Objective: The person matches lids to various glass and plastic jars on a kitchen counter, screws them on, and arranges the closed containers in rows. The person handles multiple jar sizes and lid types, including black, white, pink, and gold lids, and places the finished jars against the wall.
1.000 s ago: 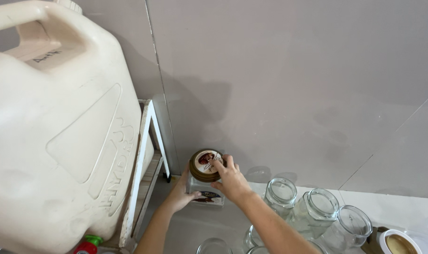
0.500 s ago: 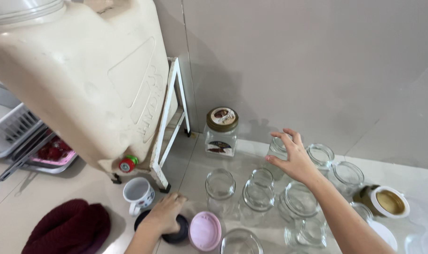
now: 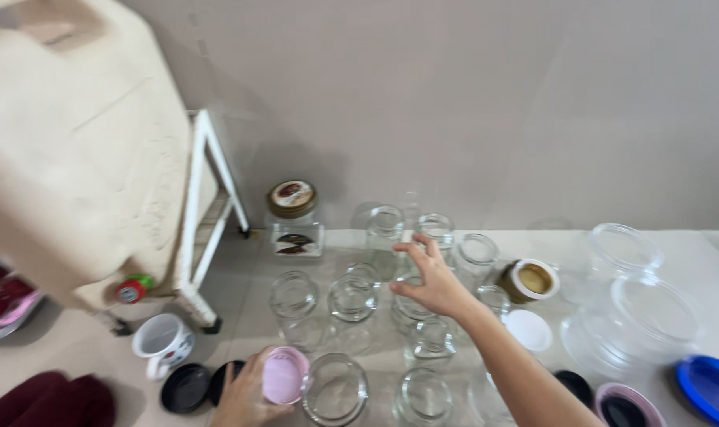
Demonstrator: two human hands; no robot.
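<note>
home kitchen | tiled counter [image 3: 691, 245] | glass jars [image 3: 351, 300] | water dispenser jug [image 3: 75, 158] | mug [image 3: 163, 340]

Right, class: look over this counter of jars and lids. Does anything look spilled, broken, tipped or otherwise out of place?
Nothing stands out. The empty glass jars all stand upright, with no spill or breakage visible. The left hand holds a pink lid; the right hand hovers open over the jars. Loose lids lie flat along the front edge.
</note>
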